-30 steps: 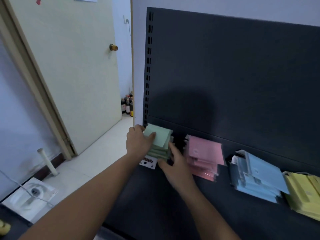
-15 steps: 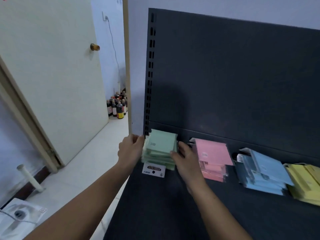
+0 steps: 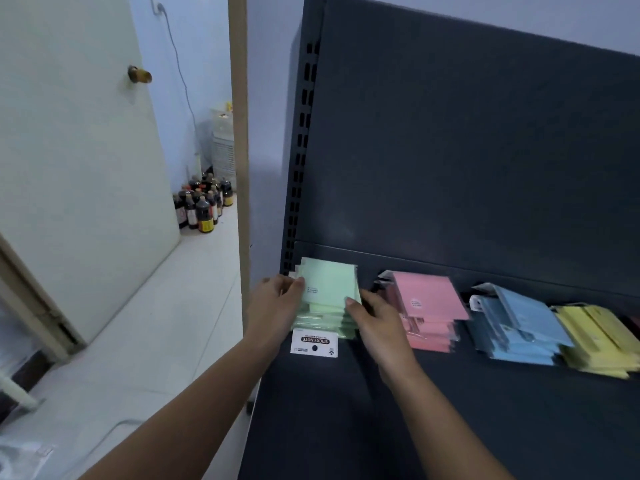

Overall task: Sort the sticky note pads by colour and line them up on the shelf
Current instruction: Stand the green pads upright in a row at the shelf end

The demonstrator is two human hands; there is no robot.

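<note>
Holding the green pads (image 3: 329, 285), right hand (image 3: 377, 323) now alongside them (left hand (image 3: 277, 303) unmoved).

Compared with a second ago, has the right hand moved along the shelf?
Yes. Against the white label, the right hand has slid rightward, from the front corner of the green stack to its right side, nearer the pink stack.

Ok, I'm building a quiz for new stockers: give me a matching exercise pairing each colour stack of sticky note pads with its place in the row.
Things:
1. green pads
2. pink pads
3. blue pads
4. yellow pads

Places:
A. fourth from the left
B. leftmost, between the left hand and the right hand
C. second from the left
D. third from the left

Pairs: 1-B, 2-C, 3-D, 4-A
</note>
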